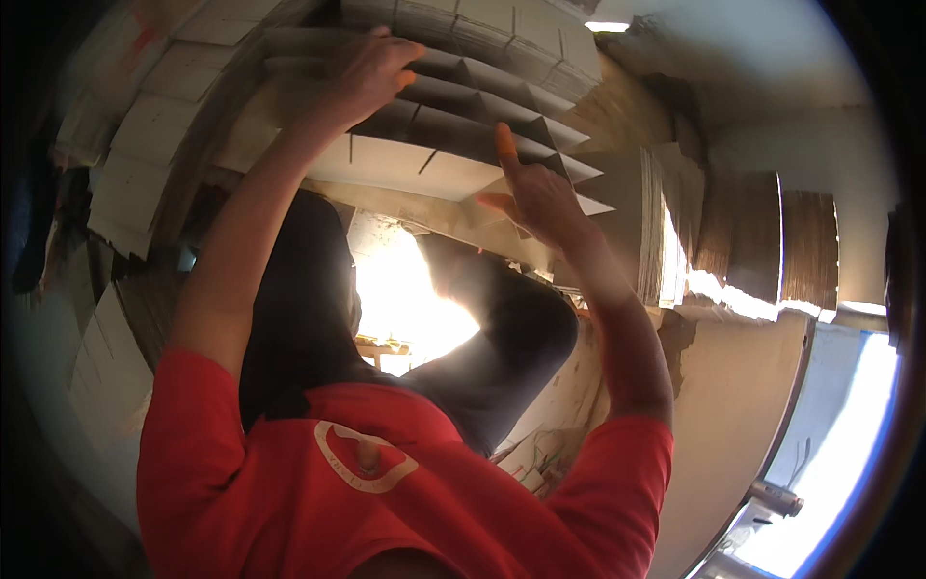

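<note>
A grid of interlocking cardboard dividers (424,166) lies before me, its slotted pale strips standing on edge and crossing one another. My left hand (371,79) is over its far left part, fingers closed at the top of a strip; the hand is slightly blurred. Orange covers show on its fingertips. At the grid's right side is my right hand (546,201), also with orange covers. Its index finger points away across the strips, while the thumb is spread apart near the closest panel. The remaining fingers of this hand are mostly hidden.
Stacked cardboard sheets (149,150) rise on the left, and another stack (473,27) stands beyond the grid. More upright bundles (738,232) line the right side. My knees in dark trousers (521,323) are below the work surface. Bright light glares between them.
</note>
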Demonstrator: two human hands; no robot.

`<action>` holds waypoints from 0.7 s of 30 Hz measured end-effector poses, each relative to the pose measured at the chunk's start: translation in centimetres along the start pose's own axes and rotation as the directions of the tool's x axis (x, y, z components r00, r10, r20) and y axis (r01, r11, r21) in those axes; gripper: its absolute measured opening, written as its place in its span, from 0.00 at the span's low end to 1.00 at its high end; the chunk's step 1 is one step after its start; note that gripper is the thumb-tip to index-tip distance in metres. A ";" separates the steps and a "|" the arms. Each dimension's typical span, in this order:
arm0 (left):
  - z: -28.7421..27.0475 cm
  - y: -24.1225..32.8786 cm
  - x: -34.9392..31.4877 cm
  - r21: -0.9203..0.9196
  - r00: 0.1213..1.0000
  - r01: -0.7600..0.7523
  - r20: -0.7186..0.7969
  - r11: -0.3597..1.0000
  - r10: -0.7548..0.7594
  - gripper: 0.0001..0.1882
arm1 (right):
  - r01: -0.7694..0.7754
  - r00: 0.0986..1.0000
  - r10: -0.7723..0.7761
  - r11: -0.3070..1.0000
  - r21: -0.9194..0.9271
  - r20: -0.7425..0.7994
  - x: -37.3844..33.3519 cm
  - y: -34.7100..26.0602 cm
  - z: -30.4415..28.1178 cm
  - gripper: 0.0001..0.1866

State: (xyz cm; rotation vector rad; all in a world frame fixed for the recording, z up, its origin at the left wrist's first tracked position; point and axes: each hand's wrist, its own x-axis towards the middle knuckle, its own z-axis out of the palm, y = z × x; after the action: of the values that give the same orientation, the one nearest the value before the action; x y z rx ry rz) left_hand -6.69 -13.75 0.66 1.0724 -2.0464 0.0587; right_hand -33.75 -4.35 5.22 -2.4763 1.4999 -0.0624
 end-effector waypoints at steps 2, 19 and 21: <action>-2.2 1.1 -0.4 -0.064 1.000 -0.004 -0.031 0.998 0.002 0.17 | 0.013 0.981 -0.006 0.999 0.030 -0.194 -1.0 0.6 0.1 0.32; -5.3 4.8 -6.3 -0.116 0.973 0.230 0.027 0.966 -0.229 0.15 | -0.695 0.608 0.581 0.718 -0.010 -0.541 -16.2 15.4 2.5 0.20; -5.4 4.9 -6.4 -0.118 0.969 0.247 0.029 0.962 -0.245 0.14 | -0.705 0.561 0.616 0.706 0.071 -0.554 -16.1 14.7 2.0 0.18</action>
State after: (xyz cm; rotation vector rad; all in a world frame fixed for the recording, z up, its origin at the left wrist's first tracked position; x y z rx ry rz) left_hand -4.66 -4.31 1.50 1.2443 -1.8879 -0.1975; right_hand -53.73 3.69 1.40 -1.8667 2.7022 -0.5706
